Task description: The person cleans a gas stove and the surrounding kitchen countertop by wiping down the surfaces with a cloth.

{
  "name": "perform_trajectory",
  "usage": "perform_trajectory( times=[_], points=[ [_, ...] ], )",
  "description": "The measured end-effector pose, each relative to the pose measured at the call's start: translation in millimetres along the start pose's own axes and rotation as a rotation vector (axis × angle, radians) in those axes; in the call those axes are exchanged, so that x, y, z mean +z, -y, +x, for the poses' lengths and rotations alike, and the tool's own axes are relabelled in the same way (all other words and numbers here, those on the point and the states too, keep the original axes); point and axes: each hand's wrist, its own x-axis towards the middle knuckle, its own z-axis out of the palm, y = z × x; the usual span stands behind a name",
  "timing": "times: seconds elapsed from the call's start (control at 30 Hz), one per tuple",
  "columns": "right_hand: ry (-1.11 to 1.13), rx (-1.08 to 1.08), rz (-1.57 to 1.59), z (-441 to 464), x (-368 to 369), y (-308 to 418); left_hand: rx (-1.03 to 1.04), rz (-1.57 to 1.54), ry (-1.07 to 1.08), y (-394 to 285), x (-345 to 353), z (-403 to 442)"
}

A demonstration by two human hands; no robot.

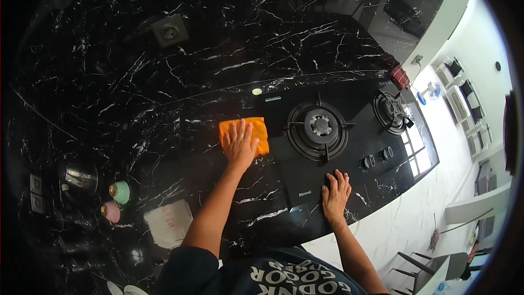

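Left hand (239, 146), fingers slightly apart, flat upon an orange cloth (261, 131) on the black marbled desk (169, 147), beside the Rinnai gas hob (292, 177); right hand (335, 199), fingers parted, at the hob's front edge.

I read "Rinnai" in pale letters on the stove (297, 175). My shirt (234, 279) carries big white letters I can't make out surely; red marks on the white cloth (173, 237) are unreadable.

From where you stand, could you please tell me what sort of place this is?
Probably a home kitchen: a gas hob, its control knobs and the dark marbled countertop suggest it.
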Motion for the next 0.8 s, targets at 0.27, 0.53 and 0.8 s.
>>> perform_trajectory(
  times=[0.27,0.53,0.8],
  points=[
    [0.004,0.029,0.019,0,-1,0,-0.456,-0.797,-0.019,-3,0,41],
    [0.032,0.042,0.013,5,-4,4,0.126,-0.226,0.093,-46,30,80],
    [0.108,0.060,-0.013,8,-3,3,0.428,-0.209,0.253,-70,56,178]
  ],
)
